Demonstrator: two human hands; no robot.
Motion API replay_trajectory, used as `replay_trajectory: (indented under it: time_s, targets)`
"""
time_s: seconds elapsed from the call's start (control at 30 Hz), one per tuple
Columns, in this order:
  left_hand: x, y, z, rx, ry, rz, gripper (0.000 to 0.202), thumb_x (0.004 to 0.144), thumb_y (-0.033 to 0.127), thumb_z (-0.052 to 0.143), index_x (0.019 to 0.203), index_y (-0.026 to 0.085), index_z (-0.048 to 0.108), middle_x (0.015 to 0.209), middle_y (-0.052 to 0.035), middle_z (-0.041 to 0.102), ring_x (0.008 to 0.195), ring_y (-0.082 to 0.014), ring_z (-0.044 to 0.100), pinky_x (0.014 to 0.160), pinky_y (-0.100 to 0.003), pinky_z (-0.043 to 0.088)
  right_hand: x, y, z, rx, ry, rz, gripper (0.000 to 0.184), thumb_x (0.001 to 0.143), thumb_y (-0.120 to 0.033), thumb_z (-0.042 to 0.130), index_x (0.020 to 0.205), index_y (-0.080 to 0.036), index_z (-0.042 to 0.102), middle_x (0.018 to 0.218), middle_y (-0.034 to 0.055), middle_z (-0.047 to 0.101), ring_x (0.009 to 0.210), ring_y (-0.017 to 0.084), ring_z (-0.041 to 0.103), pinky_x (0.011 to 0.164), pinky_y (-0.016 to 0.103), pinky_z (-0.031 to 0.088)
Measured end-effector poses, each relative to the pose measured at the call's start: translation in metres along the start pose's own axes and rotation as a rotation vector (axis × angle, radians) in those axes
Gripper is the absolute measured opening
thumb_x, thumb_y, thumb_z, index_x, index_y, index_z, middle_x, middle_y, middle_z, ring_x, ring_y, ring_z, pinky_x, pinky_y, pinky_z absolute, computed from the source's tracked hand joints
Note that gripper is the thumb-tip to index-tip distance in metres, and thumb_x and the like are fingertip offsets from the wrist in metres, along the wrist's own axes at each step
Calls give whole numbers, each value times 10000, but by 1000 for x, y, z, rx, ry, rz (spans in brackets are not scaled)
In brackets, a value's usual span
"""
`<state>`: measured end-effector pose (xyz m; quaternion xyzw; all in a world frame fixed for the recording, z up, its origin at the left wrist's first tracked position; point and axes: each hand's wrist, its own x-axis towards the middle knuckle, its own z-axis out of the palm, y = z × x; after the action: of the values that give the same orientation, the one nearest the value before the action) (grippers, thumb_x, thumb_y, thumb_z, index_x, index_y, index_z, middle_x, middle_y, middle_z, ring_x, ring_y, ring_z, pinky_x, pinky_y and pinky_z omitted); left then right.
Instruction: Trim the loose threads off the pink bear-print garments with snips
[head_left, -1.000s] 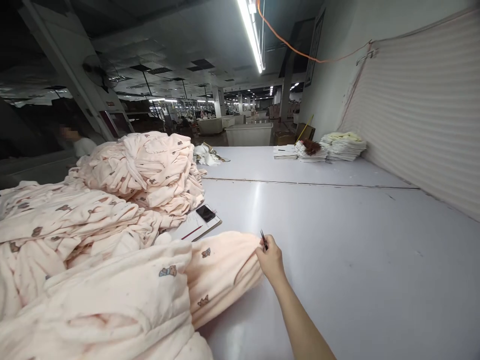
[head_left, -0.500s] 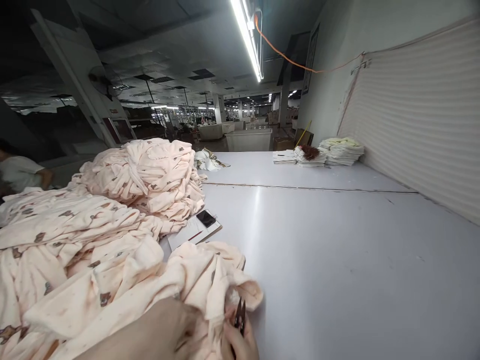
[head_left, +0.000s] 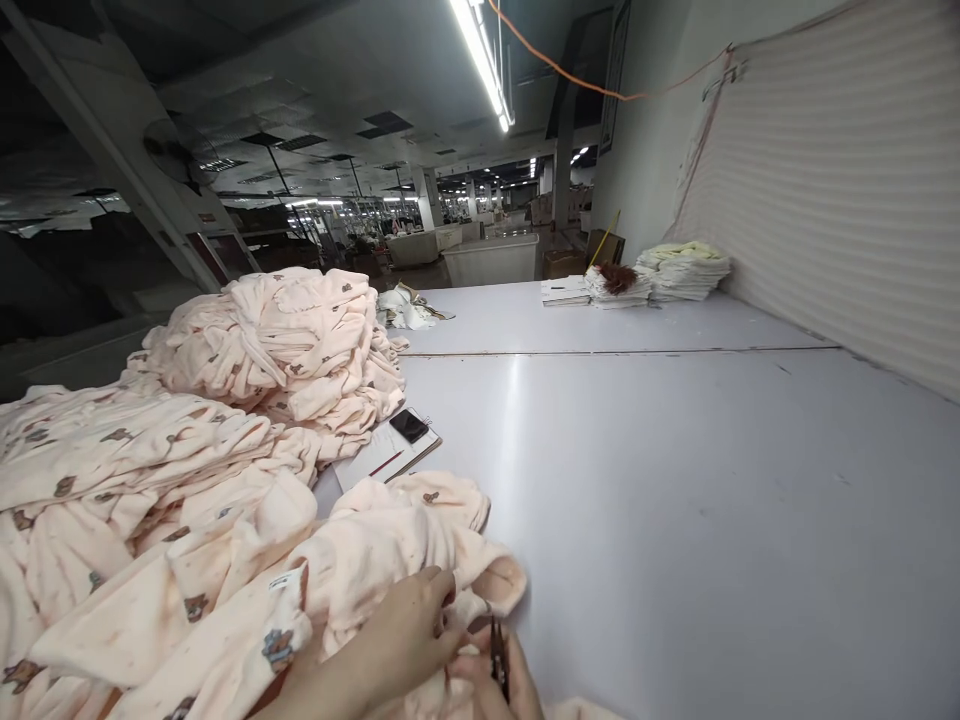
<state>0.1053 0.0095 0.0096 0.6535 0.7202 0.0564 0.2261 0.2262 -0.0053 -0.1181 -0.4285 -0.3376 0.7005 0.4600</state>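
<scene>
Left hand (head_left: 390, 640) now atop garment (head_left: 390, 550)

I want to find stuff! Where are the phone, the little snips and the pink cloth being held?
phone (head_left: 409, 425), head view, middle of its dark screen.
thread snips (head_left: 497, 655), head view, on the dark blades.
pink garment (head_left: 390, 550), head view, on the bunched fabric above the hands.
</scene>
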Motion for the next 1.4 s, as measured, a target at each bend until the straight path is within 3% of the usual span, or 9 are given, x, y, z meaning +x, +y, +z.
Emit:
replay_trajectory:
  time_s: [0.07,0.17,0.27,0.43,0.6,0.87,1.1,1.27,1.4]
  targets:
    - [-8,-1,4,10,18,-20,126,703,213,510,825,196,533,852,-29,595,756,-196,559,652,-296,381,11,-14,-17,-301,-54,-122,203,812,-420,528,889,-232,533,653,-9,647,684,187,630,681,273,490]
    - [-16,-7,8,2,48,1,130,685,170,515,812,199,501,911,-30,571,815,-188,556,709,-298,404,29,-33,-38,-670,-172,-194,196,793,-346,552,935,-215,582,819,24,658,794,207,634,723,285,486]
    - [-23,-13,12,-33,91,43,81,715,153,507,779,201,493,972,-42,558,873,-184,564,766,-303,426,35,-42,-43,-720,-264,-221,166,770,-301,602,909,-227,652,931,29,651,883,208,629,790,281,472]
    - [-28,-16,16,-58,108,62,70,728,148,523,762,203,496,1005,-59,543,882,-188,575,768,-310,460,29,-44,-29,-833,-361,-344,236,834,-241,537,1029,-248,670,969,36,642,882,189,631,776,263,480]
    - [-33,-19,18,-64,173,70,128,712,119,533,784,206,474,983,-63,536,877,-195,561,783,-334,472,34,-48,-18,-797,-364,-360,230,842,-215,537,992,-256,706,897,39,670,848,201,640,762,284,491]
    - [-46,-27,25,-106,280,66,210,697,123,580,878,209,516,998,-61,540,872,-205,574,774,-336,479,38,-52,-28,-751,-384,-292,227,821,-221,590,998,-253,729,942,59,694,916,240,641,818,349,491]
    - [-50,-28,28,-122,265,63,128,714,158,570,798,226,503,1038,-71,549,904,-209,587,750,-311,496,39,-53,-14,-710,-435,-270,238,823,-186,573,967,-270,742,870,33,688,853,209,646,775,310,484]
    - [-51,-26,27,-134,255,43,99,726,165,563,774,227,503,1043,-68,557,928,-211,588,774,-314,494,43,-55,-20,-695,-422,-251,201,830,-201,559,880,-219,753,821,50,687,834,219,637,754,314,478]
    - [-50,-26,28,-145,237,38,102,725,173,564,790,223,503,1053,-78,546,936,-215,583,766,-315,500,42,-60,-22,-674,-471,-233,195,794,-200,600,916,-237,749,838,30,696,820,205,637,751,297,481]
